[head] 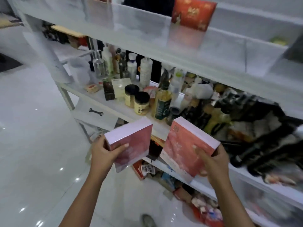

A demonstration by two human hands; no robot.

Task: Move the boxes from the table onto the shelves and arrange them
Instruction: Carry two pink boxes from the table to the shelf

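I hold two flat pink-red boxes with pale lilac edges in front of a white shelf unit [164, 51]. My left hand [105, 151] grips the left box [134, 141] at its near corner, thumb on the face. With fingers wrapped round the box's right edge, my right hand [213, 163] grips the right box [185, 145]. Both boxes are tilted and hang in the air before the middle shelf's front edge. A red box [193, 12] stands on the top shelf at the upper right.
The middle shelf [91, 94] is crowded with bottles, jars [141, 103] and dark tools at the right. A wrench [95, 111] lies on a lower ledge. The bottom shelf holds packets and cartons. A glossy white floor [32, 145] spreads to the left; my shoe [148, 220] shows below.
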